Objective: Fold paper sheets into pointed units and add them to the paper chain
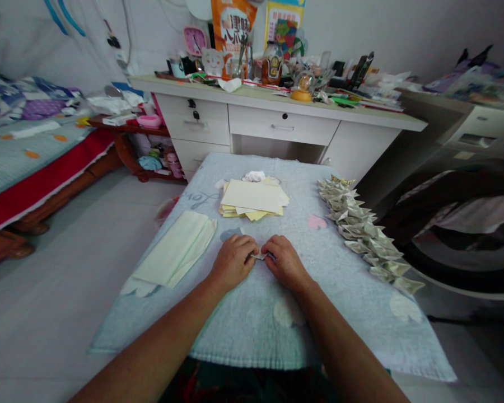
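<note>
Between my two hands, at the middle of the cloth-covered table, is a small piece of folded paper (259, 256), mostly hidden by fingers. My left hand (235, 258) pinches its left end, fingers curled. The right end is gripped by my right hand (284, 260), with the fingertips bent over it. Beyond the hands lies a pile of cream and yellow paper sheets (252, 196). Left of them rests a stack of pale green paper (172, 246). Along the table's right side, folded paper pieces (361, 229) with pointed ends stand in close rows.
A light blue cloth (243, 336) covers the table. Crumpled white tissue (255, 176) lies behind the paper pile. A white desk (281, 120) crowded with jars, a clock and bags stands at the back. There is a bed (46, 151) at left and a front-loading washing machine (466, 235) at right.
</note>
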### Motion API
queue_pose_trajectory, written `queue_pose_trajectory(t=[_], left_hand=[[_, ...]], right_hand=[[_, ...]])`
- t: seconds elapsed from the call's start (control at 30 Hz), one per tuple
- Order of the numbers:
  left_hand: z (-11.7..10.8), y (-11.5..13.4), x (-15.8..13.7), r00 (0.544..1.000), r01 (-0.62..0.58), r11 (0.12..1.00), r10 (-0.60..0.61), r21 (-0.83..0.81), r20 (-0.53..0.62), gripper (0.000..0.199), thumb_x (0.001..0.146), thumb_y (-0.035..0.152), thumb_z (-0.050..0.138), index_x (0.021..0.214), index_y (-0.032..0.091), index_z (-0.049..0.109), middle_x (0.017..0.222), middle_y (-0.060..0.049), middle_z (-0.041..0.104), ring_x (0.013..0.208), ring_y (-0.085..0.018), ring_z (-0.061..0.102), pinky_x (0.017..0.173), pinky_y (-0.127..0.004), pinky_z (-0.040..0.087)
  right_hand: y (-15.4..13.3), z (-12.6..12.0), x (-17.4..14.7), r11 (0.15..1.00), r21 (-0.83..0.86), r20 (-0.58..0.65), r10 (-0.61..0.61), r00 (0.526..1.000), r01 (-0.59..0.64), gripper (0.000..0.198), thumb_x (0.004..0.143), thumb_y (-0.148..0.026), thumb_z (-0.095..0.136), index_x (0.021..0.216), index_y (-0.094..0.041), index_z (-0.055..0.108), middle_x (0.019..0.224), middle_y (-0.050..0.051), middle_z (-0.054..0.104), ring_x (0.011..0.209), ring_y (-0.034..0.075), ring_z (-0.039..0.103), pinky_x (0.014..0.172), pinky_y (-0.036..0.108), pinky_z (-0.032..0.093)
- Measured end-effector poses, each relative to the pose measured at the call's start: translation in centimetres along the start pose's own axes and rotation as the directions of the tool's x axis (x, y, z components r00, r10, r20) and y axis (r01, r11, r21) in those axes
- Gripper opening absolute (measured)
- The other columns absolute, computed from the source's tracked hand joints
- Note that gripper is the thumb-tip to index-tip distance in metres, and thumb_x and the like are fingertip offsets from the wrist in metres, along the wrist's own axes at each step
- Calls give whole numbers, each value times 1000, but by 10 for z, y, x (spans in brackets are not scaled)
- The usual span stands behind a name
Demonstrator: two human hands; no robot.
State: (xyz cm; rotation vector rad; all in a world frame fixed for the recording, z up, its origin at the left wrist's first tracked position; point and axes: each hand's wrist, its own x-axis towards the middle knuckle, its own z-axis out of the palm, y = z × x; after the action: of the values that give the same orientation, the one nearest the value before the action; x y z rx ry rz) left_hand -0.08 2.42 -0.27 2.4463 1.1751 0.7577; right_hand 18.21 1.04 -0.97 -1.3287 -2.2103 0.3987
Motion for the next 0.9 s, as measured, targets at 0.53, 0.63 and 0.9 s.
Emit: queue_pose_trajectory(t=[0.53,0.63,0.9], left_hand=[[2,0,-7,996,-82,986,78,142,34,15,89,23,55,82,18,68,80,-4,62,80,-18,51,75,-33,42],[2,0,-7,997,-73,987,69,140,37,16,90,23,55,82,17,67,80,-4,62,80,-18,52,75,-33,43],[0,2,-7,998,-57,994,55,92,29,14,88,22,54,81,18,66,81,-5,62,80,-19,52,75,-33,43]], right_hand=[[3,-8,-1,999,-19,39,-45,998,46,14,78,-7,64,86,-19,67,88,3,63,85,18,51,79,30,38],[1,-10,-1,1000,-14,45,-11,999,11,13,77,-7,65,84,-18,65,85,3,62,83,17,51,78,30,38],[2,-9,-1,999,-42,53,14,999,-11,8,84,-14,62,85,-19,68,88,4,61,85,18,50,79,31,37]])
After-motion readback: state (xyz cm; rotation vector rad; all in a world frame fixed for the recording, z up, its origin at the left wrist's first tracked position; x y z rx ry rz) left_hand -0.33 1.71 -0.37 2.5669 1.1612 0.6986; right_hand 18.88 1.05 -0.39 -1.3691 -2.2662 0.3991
